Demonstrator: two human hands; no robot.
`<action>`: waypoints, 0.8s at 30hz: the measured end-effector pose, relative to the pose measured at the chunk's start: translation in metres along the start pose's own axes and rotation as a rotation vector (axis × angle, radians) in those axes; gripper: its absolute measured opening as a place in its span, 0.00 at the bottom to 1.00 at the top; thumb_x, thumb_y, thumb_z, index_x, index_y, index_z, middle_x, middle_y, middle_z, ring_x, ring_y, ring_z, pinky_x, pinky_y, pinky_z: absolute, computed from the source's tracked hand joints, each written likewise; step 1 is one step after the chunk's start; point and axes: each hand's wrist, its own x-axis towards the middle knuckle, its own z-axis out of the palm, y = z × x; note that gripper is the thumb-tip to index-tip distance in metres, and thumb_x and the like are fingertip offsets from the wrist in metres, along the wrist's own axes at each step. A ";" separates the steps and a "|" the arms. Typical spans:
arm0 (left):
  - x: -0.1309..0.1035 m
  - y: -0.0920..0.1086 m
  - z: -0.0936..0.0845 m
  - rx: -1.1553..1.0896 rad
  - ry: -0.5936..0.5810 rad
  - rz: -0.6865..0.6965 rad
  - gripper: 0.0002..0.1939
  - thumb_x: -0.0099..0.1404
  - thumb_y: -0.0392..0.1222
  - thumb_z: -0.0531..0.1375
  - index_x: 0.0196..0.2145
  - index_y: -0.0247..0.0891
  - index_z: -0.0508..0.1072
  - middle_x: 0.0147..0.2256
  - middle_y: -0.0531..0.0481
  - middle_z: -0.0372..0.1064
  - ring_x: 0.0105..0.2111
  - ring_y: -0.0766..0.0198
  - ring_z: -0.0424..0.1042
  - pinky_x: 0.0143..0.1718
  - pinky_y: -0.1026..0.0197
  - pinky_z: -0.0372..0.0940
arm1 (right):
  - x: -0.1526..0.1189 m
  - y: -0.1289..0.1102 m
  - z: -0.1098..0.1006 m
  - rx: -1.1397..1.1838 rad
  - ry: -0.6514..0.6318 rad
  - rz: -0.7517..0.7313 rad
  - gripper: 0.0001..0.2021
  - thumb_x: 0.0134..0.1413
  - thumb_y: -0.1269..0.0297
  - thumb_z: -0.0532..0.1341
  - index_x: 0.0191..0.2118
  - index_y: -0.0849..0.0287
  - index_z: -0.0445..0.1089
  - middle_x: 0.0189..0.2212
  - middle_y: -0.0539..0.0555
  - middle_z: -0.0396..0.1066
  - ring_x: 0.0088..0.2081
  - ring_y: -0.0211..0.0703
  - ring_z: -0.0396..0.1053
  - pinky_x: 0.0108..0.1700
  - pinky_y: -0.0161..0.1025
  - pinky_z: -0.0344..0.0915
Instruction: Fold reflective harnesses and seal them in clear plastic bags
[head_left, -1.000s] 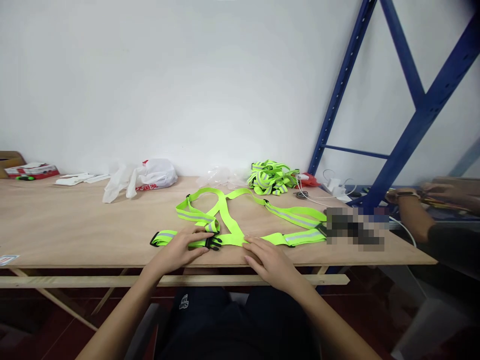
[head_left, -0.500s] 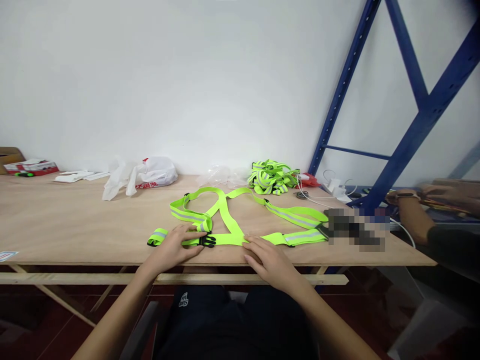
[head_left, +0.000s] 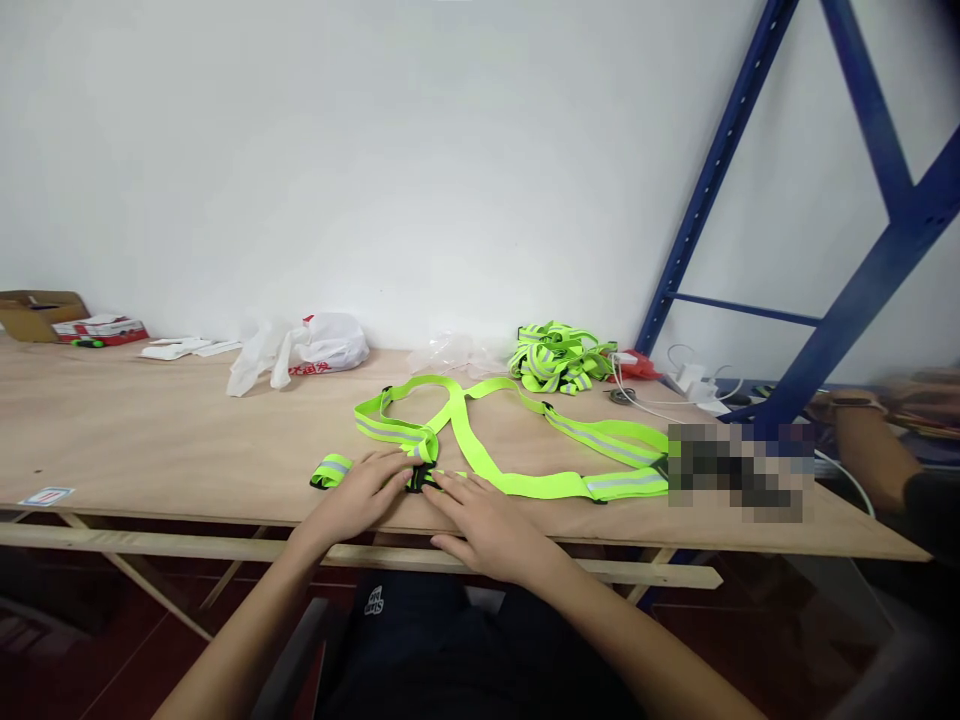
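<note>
So it's one head cam, worn by whoever's sitting at the table (head_left: 187,440), looking forward and tipped down. You can tell it's up high and close in: the lap (head_left: 465,660) is at bottom centre, seen from above, and the forearms come up out of the lower corners. The left hand (head_left: 364,495) and right hand (head_left: 487,525) end up a bit below mid-frame, pretty near the lens. It faces the white wall (head_left: 375,170) across the tabletop, with the wall taking up most of the upper half. Super wide too, catching a blue rack (head_left: 851,300) at upper right. The table's front edge slopes down rightward; can't tell if that's tilt or turn.
</note>
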 end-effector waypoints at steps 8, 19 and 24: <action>0.026 -0.005 -0.004 0.211 -0.002 -0.097 0.21 0.67 0.33 0.47 0.56 0.39 0.64 0.52 0.36 0.71 0.49 0.49 0.73 0.48 0.50 0.68 | -0.004 0.003 0.004 0.016 -0.009 0.011 0.27 0.66 0.54 0.57 0.65 0.60 0.61 0.65 0.62 0.61 0.63 0.54 0.62 0.66 0.52 0.58; 0.094 -0.022 -0.033 0.466 -0.265 0.261 0.17 0.61 0.32 0.54 0.44 0.43 0.77 0.48 0.45 0.74 0.52 0.52 0.68 0.60 0.46 0.53 | -0.004 0.002 0.005 0.023 -0.002 0.023 0.27 0.64 0.54 0.59 0.65 0.59 0.61 0.66 0.61 0.60 0.64 0.56 0.61 0.65 0.53 0.58; 0.094 -0.034 -0.042 0.327 -0.256 0.262 0.13 0.56 0.35 0.53 0.35 0.38 0.77 0.35 0.46 0.75 0.36 0.58 0.71 0.44 0.58 0.62 | -0.004 0.001 0.004 0.036 -0.011 0.030 0.27 0.65 0.55 0.59 0.65 0.61 0.61 0.65 0.62 0.61 0.65 0.56 0.59 0.66 0.54 0.56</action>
